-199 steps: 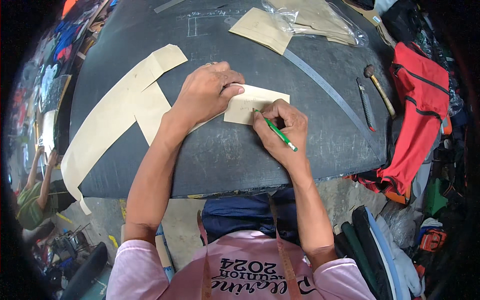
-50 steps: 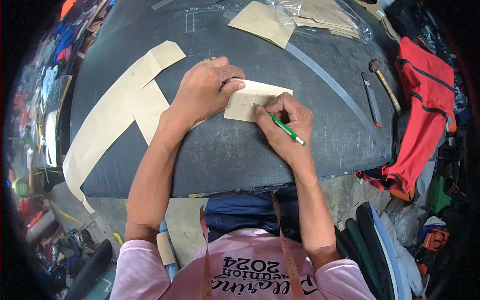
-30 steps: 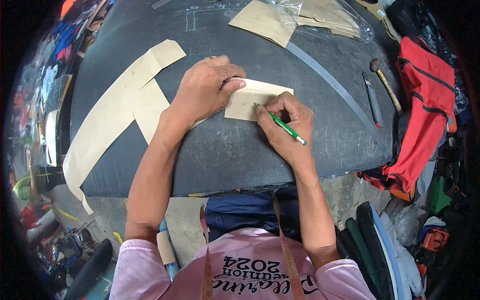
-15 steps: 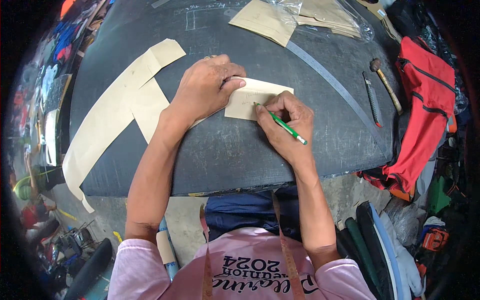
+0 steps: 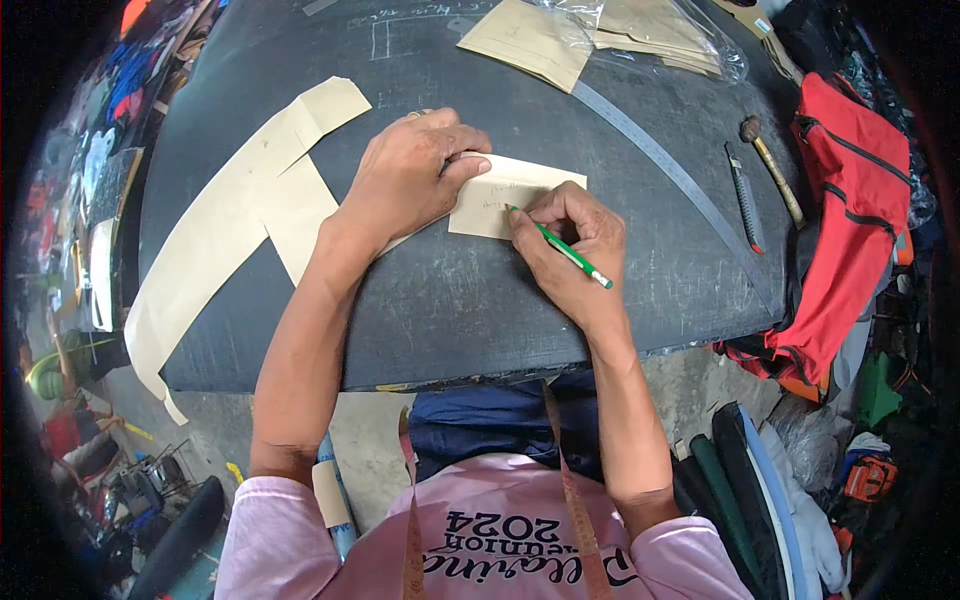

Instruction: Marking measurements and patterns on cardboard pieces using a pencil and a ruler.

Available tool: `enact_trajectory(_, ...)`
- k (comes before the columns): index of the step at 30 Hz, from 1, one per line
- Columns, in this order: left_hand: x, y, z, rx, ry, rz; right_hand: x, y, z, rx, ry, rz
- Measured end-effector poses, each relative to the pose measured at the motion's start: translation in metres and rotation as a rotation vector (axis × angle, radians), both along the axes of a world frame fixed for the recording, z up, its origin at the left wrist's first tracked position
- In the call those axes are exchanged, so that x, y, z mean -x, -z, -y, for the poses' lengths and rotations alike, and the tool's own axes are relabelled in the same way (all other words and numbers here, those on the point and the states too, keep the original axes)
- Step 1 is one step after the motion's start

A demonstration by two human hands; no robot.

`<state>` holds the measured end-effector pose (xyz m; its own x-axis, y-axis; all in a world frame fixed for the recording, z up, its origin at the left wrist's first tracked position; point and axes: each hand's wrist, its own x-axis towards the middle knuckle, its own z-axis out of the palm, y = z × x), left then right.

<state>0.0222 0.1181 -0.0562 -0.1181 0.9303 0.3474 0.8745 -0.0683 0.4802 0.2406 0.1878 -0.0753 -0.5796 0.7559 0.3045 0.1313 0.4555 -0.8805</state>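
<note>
A green pencil (image 5: 574, 256) is pinched in my right hand (image 5: 578, 232), its tip touching a small cream paper piece (image 5: 478, 217). Faint handwriting shows on that paper beside the tip. My left hand (image 5: 418, 170) lies over the paper's left end, thumb on top and fingers curled, gripping it against the dark table (image 5: 450, 320). Left of my left wrist lies a long curved cream paper pattern (image 5: 215, 200) with a straight branch. Its lower end hangs past the table's front edge. Part of the small paper is hidden under my left hand.
At the back are brown paper envelopes (image 5: 525, 45) and a clear plastic bag (image 5: 735, 60). A long metal ruler (image 5: 670, 165) lies to the right, then a utility knife (image 5: 743, 195) and a hammer (image 5: 775, 170). A red zippered bag (image 5: 855, 200) borders the table's right side.
My right hand and the pencil have shifted very slightly left. My left hand and the paper stay in place.
</note>
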Motion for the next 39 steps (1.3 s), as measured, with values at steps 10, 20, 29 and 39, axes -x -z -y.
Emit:
enact_trajectory(10,0.000,0.001,0.000,-0.038,-0.004,-0.023,-0.003,-0.003,0.000,0.027,-0.058,0.007)
enact_trajectory(20,0.001,0.004,0.000,-0.039,0.018,0.003,-0.002,-0.002,0.002,-0.002,-0.048,0.019)
enact_trajectory(29,0.000,0.002,-0.001,-0.021,0.001,0.006,0.005,-0.005,0.005,-0.114,-0.079,-0.026)
enact_trajectory(39,0.001,0.002,0.000,-0.007,0.004,0.011,0.006,0.003,0.003,-0.134,-0.080,-0.049)
